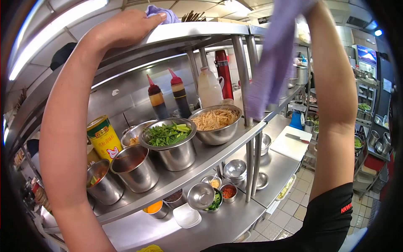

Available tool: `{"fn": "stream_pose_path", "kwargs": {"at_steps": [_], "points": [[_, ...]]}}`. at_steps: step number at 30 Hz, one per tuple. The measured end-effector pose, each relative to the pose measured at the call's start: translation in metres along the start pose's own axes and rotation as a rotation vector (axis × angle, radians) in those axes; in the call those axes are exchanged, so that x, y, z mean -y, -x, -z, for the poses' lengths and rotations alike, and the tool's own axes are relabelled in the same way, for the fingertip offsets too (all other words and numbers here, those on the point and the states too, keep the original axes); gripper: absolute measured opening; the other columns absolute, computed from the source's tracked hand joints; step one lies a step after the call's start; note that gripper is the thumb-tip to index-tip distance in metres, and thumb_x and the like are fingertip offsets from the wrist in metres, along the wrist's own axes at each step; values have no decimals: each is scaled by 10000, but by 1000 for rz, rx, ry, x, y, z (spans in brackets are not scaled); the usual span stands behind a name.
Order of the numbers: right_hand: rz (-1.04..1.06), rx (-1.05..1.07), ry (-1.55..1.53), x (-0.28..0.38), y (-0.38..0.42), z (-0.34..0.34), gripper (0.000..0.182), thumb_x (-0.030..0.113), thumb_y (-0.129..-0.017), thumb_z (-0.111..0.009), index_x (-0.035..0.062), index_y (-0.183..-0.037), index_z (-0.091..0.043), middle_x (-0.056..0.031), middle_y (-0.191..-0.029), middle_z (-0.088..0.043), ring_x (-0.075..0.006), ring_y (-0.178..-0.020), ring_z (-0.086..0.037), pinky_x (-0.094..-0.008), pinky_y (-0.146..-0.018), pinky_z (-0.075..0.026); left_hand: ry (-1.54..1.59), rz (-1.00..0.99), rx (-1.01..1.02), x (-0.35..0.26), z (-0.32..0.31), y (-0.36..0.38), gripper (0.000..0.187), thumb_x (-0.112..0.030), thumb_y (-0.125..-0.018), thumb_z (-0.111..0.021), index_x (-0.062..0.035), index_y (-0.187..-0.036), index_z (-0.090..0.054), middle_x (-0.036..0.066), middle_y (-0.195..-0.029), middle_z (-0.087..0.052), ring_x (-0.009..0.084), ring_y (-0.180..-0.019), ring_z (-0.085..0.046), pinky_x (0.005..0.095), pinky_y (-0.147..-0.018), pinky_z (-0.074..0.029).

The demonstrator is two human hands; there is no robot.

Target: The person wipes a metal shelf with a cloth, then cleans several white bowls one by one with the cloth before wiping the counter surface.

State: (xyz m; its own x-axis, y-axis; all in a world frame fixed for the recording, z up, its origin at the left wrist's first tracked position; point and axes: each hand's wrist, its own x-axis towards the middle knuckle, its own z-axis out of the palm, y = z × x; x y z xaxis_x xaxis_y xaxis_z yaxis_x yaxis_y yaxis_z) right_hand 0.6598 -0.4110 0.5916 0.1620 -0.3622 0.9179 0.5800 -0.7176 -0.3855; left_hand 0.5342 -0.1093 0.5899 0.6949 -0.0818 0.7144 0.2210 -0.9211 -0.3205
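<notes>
My left hand (131, 26) is up at the top shelf (197, 28), closed on a bunched lilac cloth (167, 16) at its edge. From my raised right arm (333, 96) hangs a long purple cloth (275, 59), smeared by motion, in front of the shelf posts. The fingers of my right hand are hidden by the top of the view and the cloth. Below my arms, the middle shelf carries a pot of cut greens (168, 138), a bowl of pale shreds (216, 122), metal pots (134, 168) and a yellow can (103, 137).
Two squeeze bottles (179, 92), a plastic jug (208, 89) and a red flask (223, 75) stand behind the bowls. On the lower counter are small metal bowls (200, 195) and a white cutting board (289, 145) with a knife (297, 137). Tiled floor lies at right.
</notes>
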Motion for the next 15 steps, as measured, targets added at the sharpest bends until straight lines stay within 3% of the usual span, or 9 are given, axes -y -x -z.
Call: {"fn": "stream_pose_path", "kwargs": {"at_steps": [4,7,9,11,12,15], "points": [[155,-433,-402,-55,26,14,200,172,-886,-673,37,-1026,-719,-107,-1050,-693,-165,-940,-653,-348,-799,-550,-114,20,-188,-11,1,11,658,-613,-973,-537,15,-1045,-718,259,-1055,-703,389,-981,-675,442,-874,-497],[256,-576,-531,-91,70,31,198,185,-889,-673,29,-1004,-715,-101,-996,-690,-167,-889,-645,-341,-775,-543,-207,-260,-537,8,-11,14,718,-650,-935,-577,-24,-1282,-636,235,-1208,-674,368,-1070,-669,452,-949,-489],[287,-604,-545,-111,110,40,199,193,-892,-673,24,-990,-712,-97,-960,-688,-168,-855,-639,-336,-759,-539,-229,-185,-556,-50,-10,62,528,-265,-923,-700,-62,-1363,-489,186,-1359,-537,351,-1273,-548,451,-1131,-401],[284,-583,-538,-127,161,48,203,201,-894,-673,19,-975,-709,-92,-923,-686,-169,-821,-633,-331,-743,-534,-914,-100,-119,-7,6,51,623,-525,-971,-612,-53,-1374,-571,227,-1335,-614,329,-1184,-645,428,-1012,-492],[274,-566,-531,-134,188,52,205,205,-895,-673,16,-968,-708,-90,-905,-685,-169,-804,-630,-329,-735,-532,-964,-89,-91,-7,8,61,599,-492,-971,-616,-53,-1375,-567,221,-1343,-609,328,-1191,-641,426,-1015,-494],[220,-399,-432,-151,275,63,216,217,-899,-672,9,-946,-703,-84,-851,-682,-170,-752,-622,-322,-711,-525,-633,-69,-174,-27,-1,125,535,-393,-971,-626,-53,-1379,-557,202,-1369,-594,324,-1212,-629,422,-1024,-501]]}}
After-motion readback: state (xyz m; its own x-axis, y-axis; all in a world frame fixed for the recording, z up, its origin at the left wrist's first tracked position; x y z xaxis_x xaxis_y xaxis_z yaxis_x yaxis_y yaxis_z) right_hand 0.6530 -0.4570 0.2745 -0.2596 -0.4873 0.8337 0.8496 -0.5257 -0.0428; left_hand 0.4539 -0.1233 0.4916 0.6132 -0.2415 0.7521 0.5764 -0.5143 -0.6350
